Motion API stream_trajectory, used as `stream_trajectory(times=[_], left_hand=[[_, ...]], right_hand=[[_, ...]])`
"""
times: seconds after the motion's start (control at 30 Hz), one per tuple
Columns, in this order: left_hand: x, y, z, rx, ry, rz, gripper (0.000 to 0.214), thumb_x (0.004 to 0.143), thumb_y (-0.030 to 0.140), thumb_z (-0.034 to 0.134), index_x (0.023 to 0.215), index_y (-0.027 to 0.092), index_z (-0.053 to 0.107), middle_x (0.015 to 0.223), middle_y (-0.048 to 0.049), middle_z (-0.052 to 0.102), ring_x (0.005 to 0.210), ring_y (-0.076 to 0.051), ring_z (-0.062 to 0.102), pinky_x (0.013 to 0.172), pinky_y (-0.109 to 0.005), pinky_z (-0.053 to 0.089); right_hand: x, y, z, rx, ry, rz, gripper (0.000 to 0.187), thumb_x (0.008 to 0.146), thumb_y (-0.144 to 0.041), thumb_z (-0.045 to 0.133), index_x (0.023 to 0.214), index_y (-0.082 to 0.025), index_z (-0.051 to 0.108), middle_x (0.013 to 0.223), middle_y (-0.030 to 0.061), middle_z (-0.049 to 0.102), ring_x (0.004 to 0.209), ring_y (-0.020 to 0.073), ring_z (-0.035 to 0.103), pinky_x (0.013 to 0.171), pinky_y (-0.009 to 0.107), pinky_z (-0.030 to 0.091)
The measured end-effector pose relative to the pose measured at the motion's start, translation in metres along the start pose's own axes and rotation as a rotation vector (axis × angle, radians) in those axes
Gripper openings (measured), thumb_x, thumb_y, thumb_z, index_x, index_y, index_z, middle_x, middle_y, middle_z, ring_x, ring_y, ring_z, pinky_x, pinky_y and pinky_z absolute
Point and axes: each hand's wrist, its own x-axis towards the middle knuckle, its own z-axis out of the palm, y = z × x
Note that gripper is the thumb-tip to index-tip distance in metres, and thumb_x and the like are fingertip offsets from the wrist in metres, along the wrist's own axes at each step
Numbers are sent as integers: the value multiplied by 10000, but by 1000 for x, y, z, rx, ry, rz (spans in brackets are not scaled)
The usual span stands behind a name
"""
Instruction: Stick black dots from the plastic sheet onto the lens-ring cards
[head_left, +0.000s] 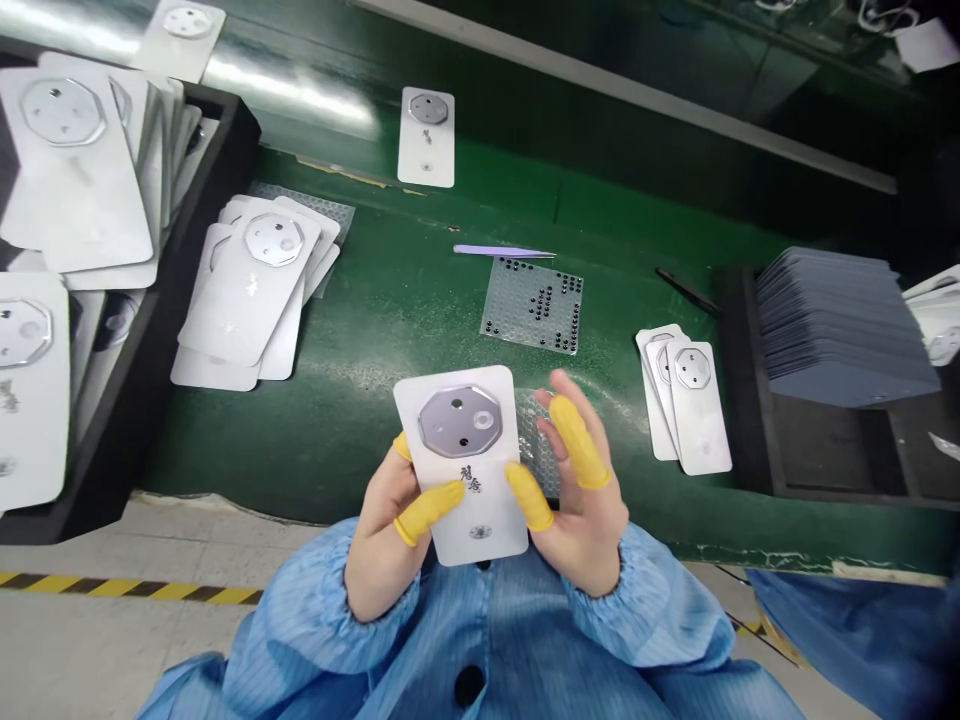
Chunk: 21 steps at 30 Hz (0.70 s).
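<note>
A white phone back cover [481,530] with a grey octagonal camera plate and dark lettering is held up over the green bench's front edge. My left hand [384,535] grips its left side, thumb on the face and fingers behind. At the right edge, my right hand [583,515] has its thumb against or very near the cover, while its other fingers stand spread apart. Yellow finger cots cover some fingers of both hands. Beyond the cover lies a clear bubble sheet [517,300] dotted with small black round parts. Lilac tweezers [499,250] rest along its far edge.
Similar covers lie in a pile [247,290] on the left, a small fan [697,410] on the right, and singly [426,140] behind. A black tray [154,390] overflows with covers at left. Grey sheets [832,320] stand in a right-hand tray, near dark tweezers [686,290].
</note>
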Motion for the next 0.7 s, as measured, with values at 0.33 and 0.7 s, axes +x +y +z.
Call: stream_trajectory(times=[0.33,0.7], left_hand=[[8,9,0,260,170,205,156,634,156,819,764,197,744,690,2,761,543,-147,671,493,-195,558],[15,15,-20,243,79,61,175,685,303,806,815,194,762,699,-28,756,533,-183,678,485,-260,568]], right_hand=[[-4,-8,15,127,73,43,525,827,-51,630,1310,-239,547,1120,44,715,908,174,728,783,281,650],[-5,2,6,32,-73,1,607,863,-148,627,1420,-232,401,1265,85,639,1112,211,652,923,371,594]])
